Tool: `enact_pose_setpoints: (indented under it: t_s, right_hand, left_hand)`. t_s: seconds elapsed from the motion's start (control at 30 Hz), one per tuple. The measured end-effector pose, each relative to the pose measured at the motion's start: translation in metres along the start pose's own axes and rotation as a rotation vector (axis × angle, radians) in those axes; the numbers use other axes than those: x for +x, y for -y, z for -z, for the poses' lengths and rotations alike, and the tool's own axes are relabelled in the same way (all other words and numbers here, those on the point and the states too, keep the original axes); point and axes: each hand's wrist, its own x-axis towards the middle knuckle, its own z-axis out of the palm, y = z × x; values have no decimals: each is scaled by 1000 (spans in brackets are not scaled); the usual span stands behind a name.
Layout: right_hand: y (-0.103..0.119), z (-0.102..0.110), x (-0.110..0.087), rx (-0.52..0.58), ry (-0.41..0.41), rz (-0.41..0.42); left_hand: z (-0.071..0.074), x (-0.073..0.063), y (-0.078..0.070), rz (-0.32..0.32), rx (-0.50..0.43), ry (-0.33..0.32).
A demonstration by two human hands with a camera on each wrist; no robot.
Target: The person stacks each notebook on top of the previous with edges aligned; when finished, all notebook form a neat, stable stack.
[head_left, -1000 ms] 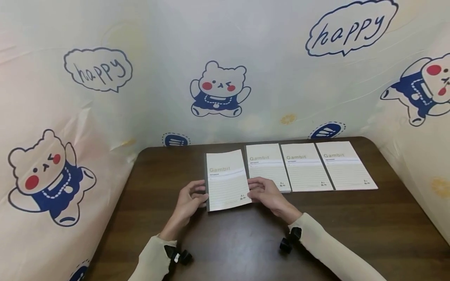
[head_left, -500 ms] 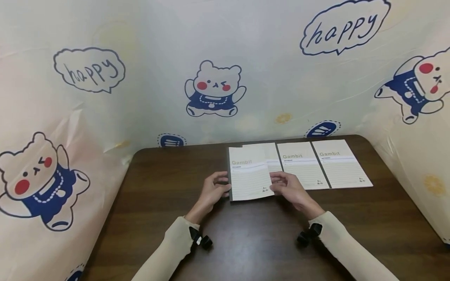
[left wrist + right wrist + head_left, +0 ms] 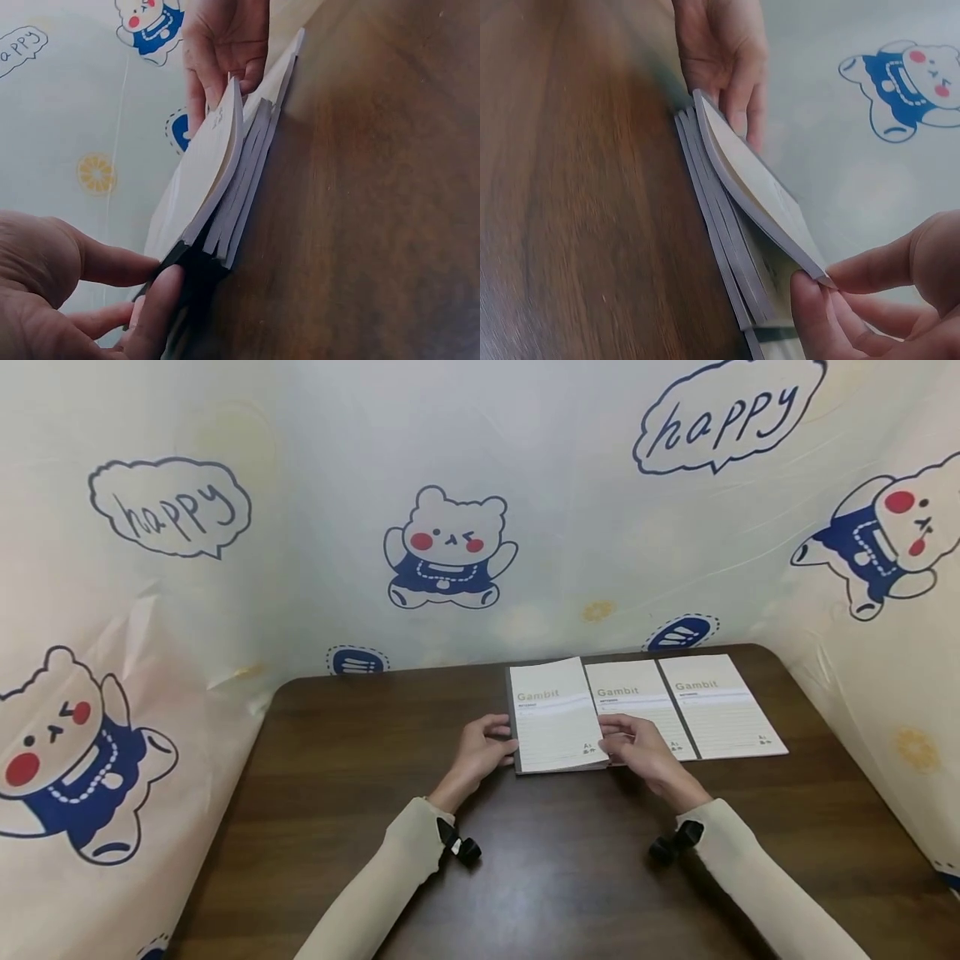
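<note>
A white notebook (image 3: 555, 718) with a dark spine and "Gambit" on its cover is held by both hands. My left hand (image 3: 480, 752) pinches its spine side between thumb and fingers. At the opposite edge my right hand (image 3: 643, 752) pinches it near the lower corner. The notebook bends a little and sits over a small stack of notebooks (image 3: 244, 180), seen edge-on in the left wrist view. In the right wrist view, a gap shows between the held notebook (image 3: 761, 187) and the stack (image 3: 720, 217), widest toward my right hand.
To the right, a second notebook (image 3: 633, 681) and a third notebook (image 3: 727, 706) lie side by side on the dark wooden table (image 3: 360, 760). A patterned cloth (image 3: 315, 527) hangs behind the table and along its sides.
Both hands have carried the notebook right and away from me. It has moved from beside the leftmost notebook in the row to over it, covering it almost fully.
</note>
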Motion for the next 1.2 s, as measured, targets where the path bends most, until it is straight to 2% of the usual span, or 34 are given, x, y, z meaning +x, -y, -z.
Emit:
enact_pose_setpoints:
  t_s: [0.33, 0.57, 0.67, 1.07, 1.13, 1.2]
  right_hand:
    - [-4, 6, 5, -54, -38, 20]
    - [-11, 6, 8, -188, -107, 74]
    - [-13, 5, 9, -243, -122, 85]
    - [-16, 2, 9, -326, -133, 86]
    - [-15, 2, 7, -336, -129, 86]
    - [-13, 3, 4, -344, -120, 102]
  left_hand:
    - [-4, 5, -7, -69, 116, -42]
    - [-5, 5, -8, -151, 215, -46]
    - [-5, 5, -8, -152, 216, -48]
    - [-6, 2, -7, -140, 255, -67]
    - [-7, 1, -7, -153, 290, -74]
    - [-9, -1, -7, -192, 358, -92]
